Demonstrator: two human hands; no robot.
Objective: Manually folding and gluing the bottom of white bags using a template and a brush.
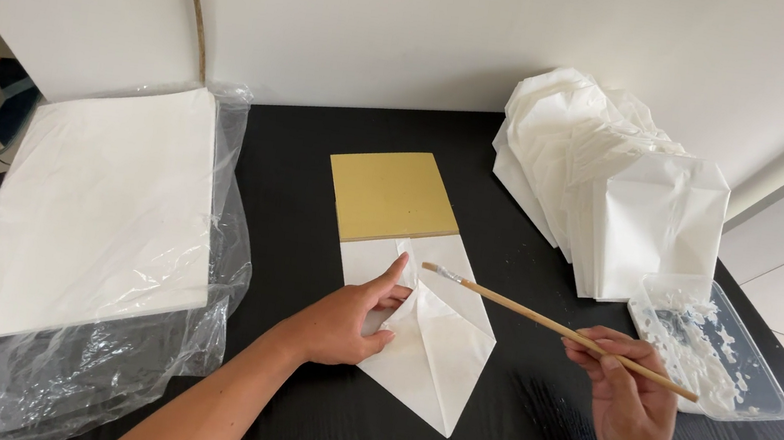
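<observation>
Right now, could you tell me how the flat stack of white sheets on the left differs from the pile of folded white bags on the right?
The flat stack of sheets lies squared and unfolded on a clear plastic wrap; the pile of folded bags is creased, fanned and overlapping. The stack sits far from both hands; the pile lies beside the plastic tray, nearer the right hand. Both are white paper.
</observation>
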